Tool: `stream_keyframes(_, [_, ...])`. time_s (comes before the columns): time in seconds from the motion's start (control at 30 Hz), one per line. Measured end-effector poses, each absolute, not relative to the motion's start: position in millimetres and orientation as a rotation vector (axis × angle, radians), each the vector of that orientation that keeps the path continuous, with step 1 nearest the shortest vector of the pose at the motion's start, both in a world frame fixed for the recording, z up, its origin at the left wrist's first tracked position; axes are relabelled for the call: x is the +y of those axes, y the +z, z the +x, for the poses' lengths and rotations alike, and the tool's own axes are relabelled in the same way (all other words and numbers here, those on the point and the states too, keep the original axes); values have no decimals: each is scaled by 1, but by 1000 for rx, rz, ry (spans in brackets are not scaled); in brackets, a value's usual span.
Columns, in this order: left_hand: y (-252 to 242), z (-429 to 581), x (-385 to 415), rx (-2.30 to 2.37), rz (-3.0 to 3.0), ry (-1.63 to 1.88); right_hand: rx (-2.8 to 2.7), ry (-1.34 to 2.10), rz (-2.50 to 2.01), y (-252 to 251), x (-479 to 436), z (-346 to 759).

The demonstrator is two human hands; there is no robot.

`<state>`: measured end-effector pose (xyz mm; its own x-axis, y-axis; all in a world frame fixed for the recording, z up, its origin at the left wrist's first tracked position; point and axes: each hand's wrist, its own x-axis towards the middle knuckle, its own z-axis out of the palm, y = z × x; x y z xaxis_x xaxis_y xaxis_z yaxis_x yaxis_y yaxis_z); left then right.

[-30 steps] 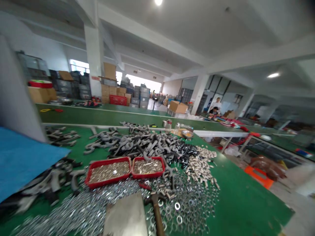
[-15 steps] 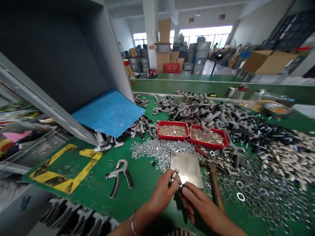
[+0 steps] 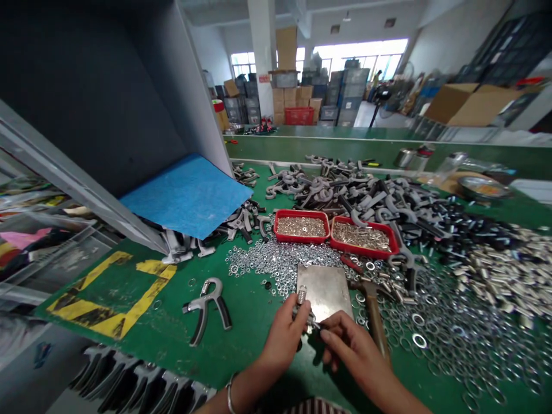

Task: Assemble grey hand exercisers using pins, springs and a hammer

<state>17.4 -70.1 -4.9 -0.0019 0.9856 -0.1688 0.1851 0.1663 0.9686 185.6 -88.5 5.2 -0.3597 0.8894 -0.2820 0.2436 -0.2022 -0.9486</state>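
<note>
My left hand (image 3: 282,336) is closed around a metal part with a coil spring (image 3: 302,295) sticking up past the fingers; most of the part is hidden. Close beside it, my right hand (image 3: 351,348) pinches a small dark-headed screw-like piece (image 3: 318,326), its shiny end at the part in my left hand. Both hands are over the near edge of a flat metal plate (image 3: 325,290). A hand grip strengthener (image 3: 209,307) with grey and black handles lies to the left. A hammer (image 3: 374,316) rests right of the plate.
Two red trays (image 3: 302,238) of small metal pieces stand behind the plate. Nuts (image 3: 276,261) spread around it, with rings (image 3: 452,339) and cylinders (image 3: 495,276) to the right. Grey handles (image 3: 366,201) are heaped behind. A large grey cabinet (image 3: 202,86) stands left, by a blue sheet (image 3: 190,195).
The spring part in my left hand has tilted more upright and shows more. My right fingers have loosened and drawn slightly back to the right, with the small piece still pinched.
</note>
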Motion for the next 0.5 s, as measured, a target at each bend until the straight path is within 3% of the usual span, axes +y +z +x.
stream_keyframes(0.2, [1,10,-61,1310,856,1199,-1837,868,-1573,-3,-106,237])
stream_keyframes(0.5, [-2,43,-52,1107,650,1203,-1690,-44,-2056,-10,-61,460])
